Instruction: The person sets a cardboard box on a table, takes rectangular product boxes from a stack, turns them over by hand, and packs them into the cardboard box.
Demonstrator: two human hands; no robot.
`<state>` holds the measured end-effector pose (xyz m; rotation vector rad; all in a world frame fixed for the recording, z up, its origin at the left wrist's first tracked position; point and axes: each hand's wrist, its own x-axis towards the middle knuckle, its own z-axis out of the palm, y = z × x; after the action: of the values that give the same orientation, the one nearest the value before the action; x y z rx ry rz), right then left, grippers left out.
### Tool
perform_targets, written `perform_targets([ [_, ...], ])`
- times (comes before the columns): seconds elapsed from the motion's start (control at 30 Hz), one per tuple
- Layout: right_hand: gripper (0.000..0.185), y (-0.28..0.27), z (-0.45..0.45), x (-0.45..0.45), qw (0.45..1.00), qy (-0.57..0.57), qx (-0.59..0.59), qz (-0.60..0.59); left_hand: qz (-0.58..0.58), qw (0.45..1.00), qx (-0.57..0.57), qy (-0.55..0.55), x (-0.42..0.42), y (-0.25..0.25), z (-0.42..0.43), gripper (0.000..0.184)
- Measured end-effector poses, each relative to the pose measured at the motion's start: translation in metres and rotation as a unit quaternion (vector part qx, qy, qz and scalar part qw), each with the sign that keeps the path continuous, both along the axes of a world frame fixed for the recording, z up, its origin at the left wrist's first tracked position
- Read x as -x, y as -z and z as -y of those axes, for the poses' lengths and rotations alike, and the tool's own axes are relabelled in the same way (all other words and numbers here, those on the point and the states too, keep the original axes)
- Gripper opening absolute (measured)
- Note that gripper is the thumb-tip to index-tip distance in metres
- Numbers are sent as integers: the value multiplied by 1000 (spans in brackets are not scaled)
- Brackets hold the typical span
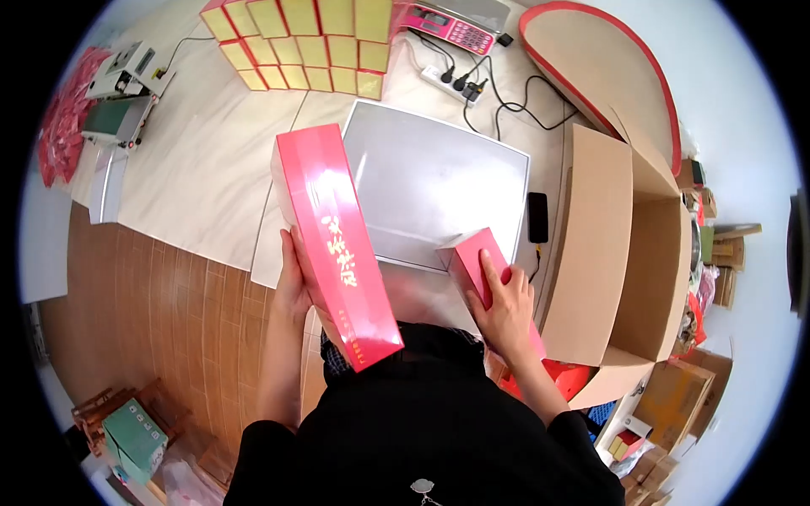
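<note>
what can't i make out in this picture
All in the head view:
Most fingers of the left hand: hidden behind the long red box it holds.
Top of the box stack: cut off by the upper edge.
Part of the other red box: covered by the right hand.
Key labels on the pink keypad device: too small to read.

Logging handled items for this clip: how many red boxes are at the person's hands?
2: a long red box in the left hand, and a second red box under the right hand. Another could be hidden behind them.
</note>
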<state>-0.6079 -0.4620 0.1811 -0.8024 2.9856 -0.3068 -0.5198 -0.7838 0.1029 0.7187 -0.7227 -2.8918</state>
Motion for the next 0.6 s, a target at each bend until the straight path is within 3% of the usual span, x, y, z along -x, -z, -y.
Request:
perform_targets([
  [0.3, 72, 10, 51, 28, 996, -45, -76, -33, 72, 988, 78, -110, 8, -11, 28, 73],
  [0.47, 76, 23, 81, 54, 992, -58, -39, -101, 61, 989, 76, -112, 6, -22, 43, 72],
  [0.6, 75, 24, 80, 79, 997, -42, 43, -43, 53, 989, 63, -127, 11, -36, 43, 64],
])
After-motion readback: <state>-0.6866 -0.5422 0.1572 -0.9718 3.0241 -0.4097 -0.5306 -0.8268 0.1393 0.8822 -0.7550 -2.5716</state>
